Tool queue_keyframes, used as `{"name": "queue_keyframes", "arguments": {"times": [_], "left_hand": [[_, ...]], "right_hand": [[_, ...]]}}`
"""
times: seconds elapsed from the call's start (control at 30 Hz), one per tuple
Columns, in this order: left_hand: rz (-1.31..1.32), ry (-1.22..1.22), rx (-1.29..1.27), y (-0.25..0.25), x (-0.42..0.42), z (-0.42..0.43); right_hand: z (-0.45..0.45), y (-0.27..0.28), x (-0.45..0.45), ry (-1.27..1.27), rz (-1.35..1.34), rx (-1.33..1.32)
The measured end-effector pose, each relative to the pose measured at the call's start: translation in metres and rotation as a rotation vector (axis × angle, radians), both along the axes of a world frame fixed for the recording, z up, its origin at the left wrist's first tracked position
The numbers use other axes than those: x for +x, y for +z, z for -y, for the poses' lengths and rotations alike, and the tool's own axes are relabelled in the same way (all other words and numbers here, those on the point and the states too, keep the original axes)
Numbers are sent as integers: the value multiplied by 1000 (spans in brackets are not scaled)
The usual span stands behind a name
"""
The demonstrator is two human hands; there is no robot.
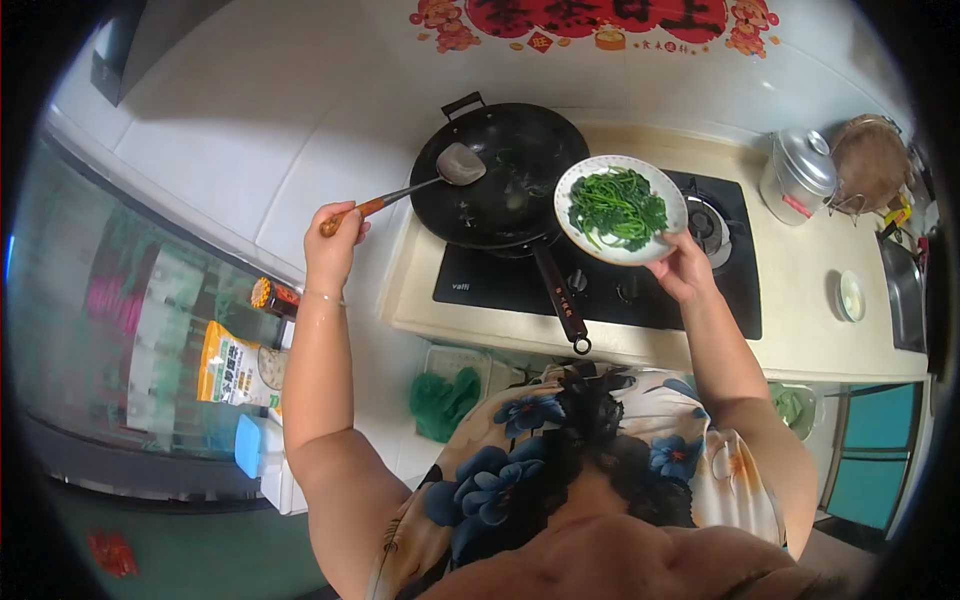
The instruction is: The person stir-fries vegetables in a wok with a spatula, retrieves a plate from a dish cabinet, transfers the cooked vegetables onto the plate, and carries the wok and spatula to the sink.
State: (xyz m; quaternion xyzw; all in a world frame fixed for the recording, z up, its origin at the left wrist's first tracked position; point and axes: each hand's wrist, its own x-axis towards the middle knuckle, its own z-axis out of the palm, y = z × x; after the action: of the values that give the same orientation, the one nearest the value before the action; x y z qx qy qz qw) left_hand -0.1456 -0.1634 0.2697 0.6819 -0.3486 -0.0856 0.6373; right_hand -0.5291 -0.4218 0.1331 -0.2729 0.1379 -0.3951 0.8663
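Note:
My left hand [338, 236] is wrapped round the wooden handle of a spatula [461, 164], whose metal blade is over the left part of a black wok [500, 212]. The wok sits on the left side of the stove, wet inside with a few small scraps. In my right hand [683, 267] is a white plate [570, 235], gripped by its lower right rim. Cooked leafy greens [617, 208] are heaped on the plate. It is held just right of the wok, above the stove, and looks slightly tilted.
The wok's long handle [560, 295] points towards me over the black gas stove [480, 285]. A lidded metal pot [800, 175], a small bowl [850, 296] and a sink [905, 300] are to the right. A yellow food packet [215, 365] and a jar [272, 296] stand left.

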Motion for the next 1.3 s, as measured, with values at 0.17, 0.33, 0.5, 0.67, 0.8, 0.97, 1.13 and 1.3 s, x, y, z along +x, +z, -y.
{"name": "queue_keyframes", "arguments": {"times": [0.17,0.33,0.5,0.67,0.8,0.97,1.13,1.3], "left_hand": [[24,-51,113,-1,39,40],[-3,-114,102,14,32,92],[558,-243,186,22,-13,126],[728,-391,258,26,-73,113],[1160,-585,156,26,-86,78],[977,-511,215,34,-85,44],[505,-163,212,23,-24,61],[621,-147,121,-10,-16,75]], "right_hand": [[-24,-8,-38,-79,-44,50],[-39,-20,-64,-152,-47,47],[-45,-33,-79,-182,-52,54],[-47,-40,-84,-194,-45,70],[-45,-44,-86,-147,-26,64],[-43,-50,-88,-129,-31,109],[-40,-49,-84,-128,-33,110],[-42,-45,-83,-129,-34,111]]}}
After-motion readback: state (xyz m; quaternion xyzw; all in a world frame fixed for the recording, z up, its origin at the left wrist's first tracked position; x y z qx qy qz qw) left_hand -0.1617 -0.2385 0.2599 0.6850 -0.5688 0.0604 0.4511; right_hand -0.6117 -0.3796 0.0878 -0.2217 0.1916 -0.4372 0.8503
